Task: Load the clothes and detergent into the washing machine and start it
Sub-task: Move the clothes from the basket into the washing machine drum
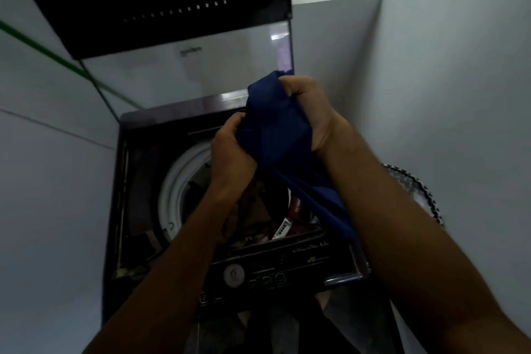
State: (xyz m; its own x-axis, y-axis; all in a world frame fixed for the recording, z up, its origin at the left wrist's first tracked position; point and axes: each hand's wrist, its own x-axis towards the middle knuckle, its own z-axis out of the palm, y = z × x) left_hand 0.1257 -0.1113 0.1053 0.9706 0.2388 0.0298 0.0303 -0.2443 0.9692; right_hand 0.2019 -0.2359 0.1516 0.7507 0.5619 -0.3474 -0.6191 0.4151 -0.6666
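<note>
Forearms: both reach in from 6 o'clock, nearest the lens, meeting over the machine opening.
Green line [57, 56]: runs diagonally across the wall at 9–10 o'clock.
Washing machine [120, 181]: dark top-loader, centre frame; lid [172, 8] raised upright at 12 o'clock. Small logo on the pale lid panel, blurred, unreadable.
Drum [172, 190]: white ring visible at 8 o'clock of the hands; clothes [253, 215] already inside, brownish and maroon, with a white piece at 5 o'clock of the drum.
Control panel [273, 270]: front edge at 6 o'clock; round dial [234, 275] to the left, row of buttons to its right. Printed text present, too blurred to read.
Left hand [230, 149]: fingers curled tight around a bunch of the blue garment's lower left edge.
Blue garment [278, 135]: navy cloth, held above the drum between both hands; a tail hangs toward 5 o'clock over the panel's right end.
Right hand [310, 112]: fist closed on the garment's top, higher than the left.
Patterned round object [422, 195]: at 3 o'clock behind the right forearm, black-and-white edge; identity cannot be told.
</note>
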